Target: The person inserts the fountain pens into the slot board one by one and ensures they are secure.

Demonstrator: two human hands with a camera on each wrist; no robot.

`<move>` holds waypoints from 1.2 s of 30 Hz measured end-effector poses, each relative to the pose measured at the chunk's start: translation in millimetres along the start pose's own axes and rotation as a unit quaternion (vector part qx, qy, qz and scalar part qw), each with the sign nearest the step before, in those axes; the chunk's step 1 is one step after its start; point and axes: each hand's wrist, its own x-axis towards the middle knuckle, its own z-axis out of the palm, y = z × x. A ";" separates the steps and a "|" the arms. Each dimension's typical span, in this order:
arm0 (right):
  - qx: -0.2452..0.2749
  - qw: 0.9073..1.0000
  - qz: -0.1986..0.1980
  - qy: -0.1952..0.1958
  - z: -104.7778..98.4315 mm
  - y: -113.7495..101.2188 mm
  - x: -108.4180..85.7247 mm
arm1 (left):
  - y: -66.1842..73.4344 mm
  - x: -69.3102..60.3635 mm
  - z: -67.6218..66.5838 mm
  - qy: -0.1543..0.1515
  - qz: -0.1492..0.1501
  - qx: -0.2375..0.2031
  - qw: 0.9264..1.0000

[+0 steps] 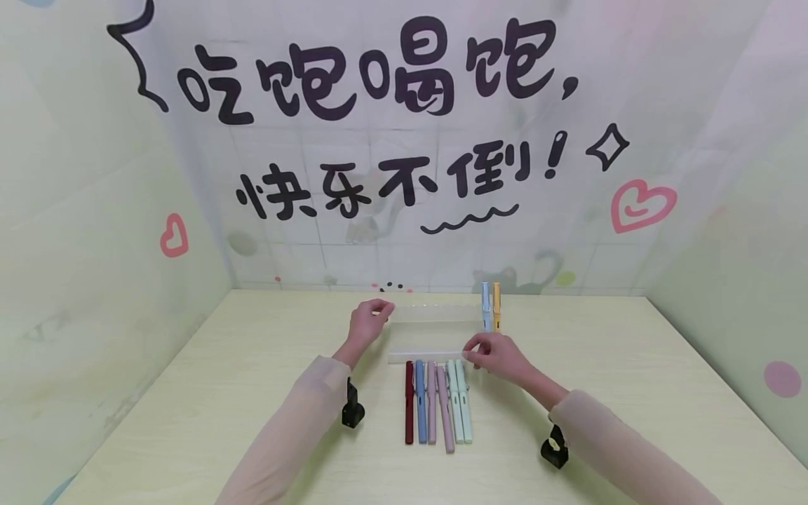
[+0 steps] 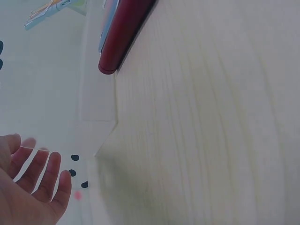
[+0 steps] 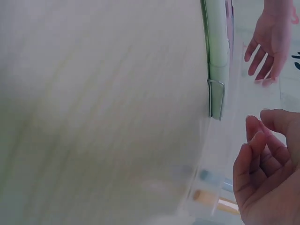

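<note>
A clear plastic holder point(image 1: 432, 337) lies lengthwise between the two hands. My left hand point(image 1: 368, 324) pinches its back left corner with thumb and fingers; in the left wrist view the other fingers of this hand point(image 2: 35, 187) are spread. At the front right corner, my right hand point(image 1: 499, 356) holds the edge between thumb and index finger, its other fingers curled in the right wrist view point(image 3: 269, 173). A light blue pen point(image 1: 485, 307) and a yellow pen point(image 1: 496, 307) are at the holder's right end, partly hidden by the right hand.
In front of the holder lies a row of pens: dark red point(image 1: 409, 403), blue point(image 1: 421, 403), two mauve point(image 1: 432, 403) and two pale green point(image 1: 456, 403). Printed cloth walls point(image 1: 391, 259) stand behind and beside the table point(image 1: 189, 393).
</note>
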 end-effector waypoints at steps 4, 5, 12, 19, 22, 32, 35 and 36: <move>-0.014 0.999 0.002 -0.030 7.4 -1.3 -2.0 | -0.1 0.0 0.1 0.001 0.002 -0.003 1.000; -0.019 0.999 0.003 -0.036 9.0 -1.7 -2.3 | -0.1 0.0 0.1 0.002 0.002 -0.004 1.000; -0.043 0.997 0.024 -0.052 16.3 -5.7 -4.6 | -0.2 -0.3 -0.3 0.002 0.008 -0.007 1.000; -0.063 0.996 0.022 -0.063 18.2 -9.2 -8.2 | 0.0 -0.5 -0.2 0.002 0.006 -0.005 1.000; -0.058 0.996 0.026 -0.067 17.5 -10.6 -9.1 | -0.4 0.2 0.1 0.004 0.007 -0.004 1.000; -0.052 0.994 0.048 -0.081 14.7 -10.8 -11.2 | 0.5 -1.9 -1.3 0.005 0.013 -0.004 1.000; -0.063 0.993 0.056 -0.078 13.6 -11.6 -11.9 | 1.2 -2.4 -1.7 0.004 0.016 -0.007 1.000; -0.063 0.993 0.060 -0.077 13.2 -12.3 -12.1 | 1.2 -2.5 -1.7 0.004 0.017 -0.008 1.000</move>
